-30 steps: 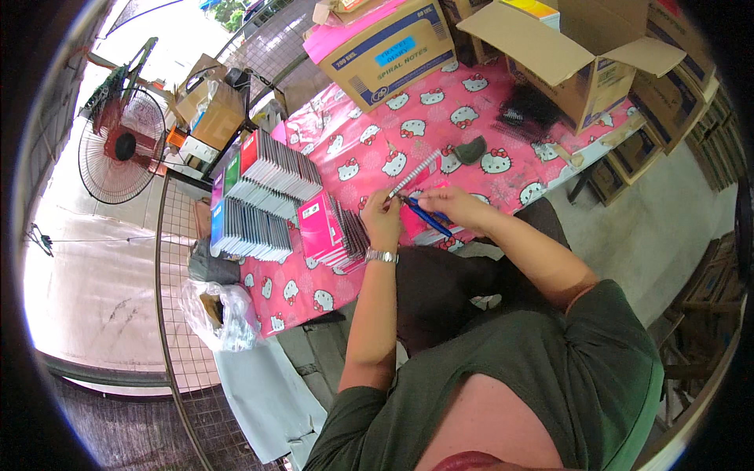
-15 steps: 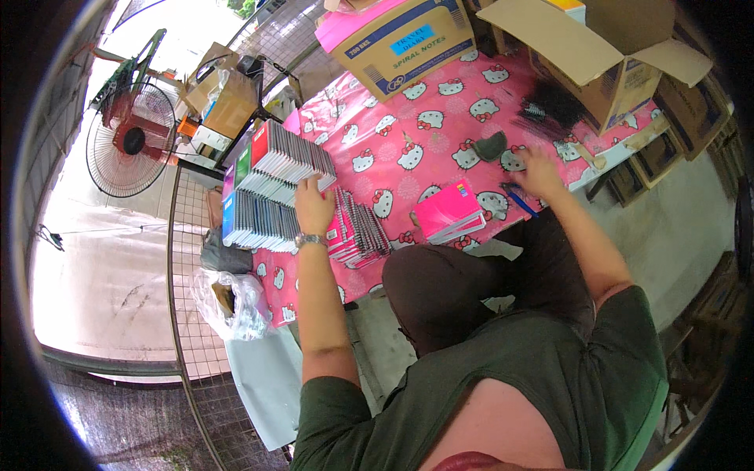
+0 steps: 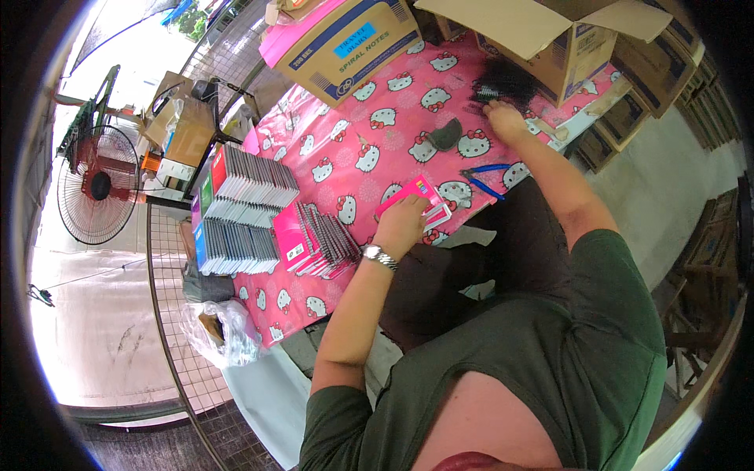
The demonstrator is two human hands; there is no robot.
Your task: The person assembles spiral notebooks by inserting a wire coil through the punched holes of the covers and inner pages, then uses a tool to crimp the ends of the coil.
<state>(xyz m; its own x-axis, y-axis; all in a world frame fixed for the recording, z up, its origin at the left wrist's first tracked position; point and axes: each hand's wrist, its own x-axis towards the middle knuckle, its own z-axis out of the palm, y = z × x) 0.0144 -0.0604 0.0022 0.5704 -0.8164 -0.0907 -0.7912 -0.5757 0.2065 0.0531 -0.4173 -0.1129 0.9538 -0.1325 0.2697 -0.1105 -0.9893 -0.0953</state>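
Small pink notebooks (image 3: 428,195) lie stacked near the front edge of the table. My left hand (image 3: 400,226), with a metal watch at its wrist, is bent over their near left side, its fingers closed on the upper notebook. Farther right, my right hand (image 3: 509,124) reaches to the near edge of a pile of black spiral coils (image 3: 506,82). Its fingers are curled together, and whatever they pinch is too small to make out. Between the hands lie blue-handled pliers (image 3: 488,180), opened apart, and a dark grey pad (image 3: 446,136).
Left on the pink patterned tablecloth (image 3: 322,169) stand stacks of pink spiral notebooks (image 3: 314,243), blue ones (image 3: 236,245) and red ones (image 3: 255,179). A closed carton (image 3: 345,51) stands at the back, an open carton (image 3: 550,59) at the far right. A fan (image 3: 100,186) stands at left.
My left hand has moved right from the notebook stacks onto the small pink notebooks. My right hand has gone from beside the pliers up to the coil pile. The view has shifted.
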